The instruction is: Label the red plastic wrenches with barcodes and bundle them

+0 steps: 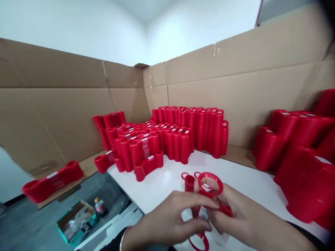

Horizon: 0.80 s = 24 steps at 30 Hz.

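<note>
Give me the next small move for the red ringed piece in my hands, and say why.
I'd probably slide the left hand's fingers slightly aside while the right hand steadies the red ringed piece: both hands are on it, and the left thumb and fingers crowd its small pale patch, leaving it hard to make out.

— Where does the head view look from?
— The wearer's head, forward and down across the white table to a corner of the cardboard walls.
— How near?
— Close above the left hand and right hand, the corner farther off
</note>
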Motion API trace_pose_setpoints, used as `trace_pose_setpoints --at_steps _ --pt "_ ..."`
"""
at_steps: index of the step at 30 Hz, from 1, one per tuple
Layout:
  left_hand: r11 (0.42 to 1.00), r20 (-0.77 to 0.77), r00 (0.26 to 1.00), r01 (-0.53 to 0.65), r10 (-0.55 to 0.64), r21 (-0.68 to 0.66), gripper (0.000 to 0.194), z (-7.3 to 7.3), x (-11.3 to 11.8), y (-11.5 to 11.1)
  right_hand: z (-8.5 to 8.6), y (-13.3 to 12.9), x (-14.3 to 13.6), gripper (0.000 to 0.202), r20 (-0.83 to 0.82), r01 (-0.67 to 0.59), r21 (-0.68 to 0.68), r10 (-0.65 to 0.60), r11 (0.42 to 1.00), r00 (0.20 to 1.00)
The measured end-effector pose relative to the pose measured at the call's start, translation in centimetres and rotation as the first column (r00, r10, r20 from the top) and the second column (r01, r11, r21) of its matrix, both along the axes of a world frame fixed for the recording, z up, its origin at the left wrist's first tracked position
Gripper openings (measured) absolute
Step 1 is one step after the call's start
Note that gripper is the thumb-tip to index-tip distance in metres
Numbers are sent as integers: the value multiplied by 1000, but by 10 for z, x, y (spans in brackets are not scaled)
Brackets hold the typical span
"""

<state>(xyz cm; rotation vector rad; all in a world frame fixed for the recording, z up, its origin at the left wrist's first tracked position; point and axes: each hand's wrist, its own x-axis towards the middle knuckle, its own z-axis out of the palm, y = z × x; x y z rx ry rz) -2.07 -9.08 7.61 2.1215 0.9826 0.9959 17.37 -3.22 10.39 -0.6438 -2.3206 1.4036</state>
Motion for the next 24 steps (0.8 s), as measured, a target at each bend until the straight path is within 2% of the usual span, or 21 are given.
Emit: trace_pose_setpoints --at_steps 3,7,14,20,24 --pt "999 100 995 16 -12 -39 36 -13 -1 -9 0 -8 -3 10 71 -41 20 39 999 997" --pt "995 171 985 32 -16 -92 36 -25 -3 -15 -4 -13 -6 15 101 -80 -82 89 993 991" --pt "996 183 983 29 -14 -80 39 -32 -6 -25 -12 -17 -11 16 68 -54 -129 63 990 996" --pt "989 216 976 29 2 -143 39 -44 -10 -27 -14 -22 -17 19 105 -44 -165 62 985 993" --pt "984 237 971 12 32 -179 37 -46 -9 -24 -19 -19 -16 16 102 -31 -178 50 984 994"
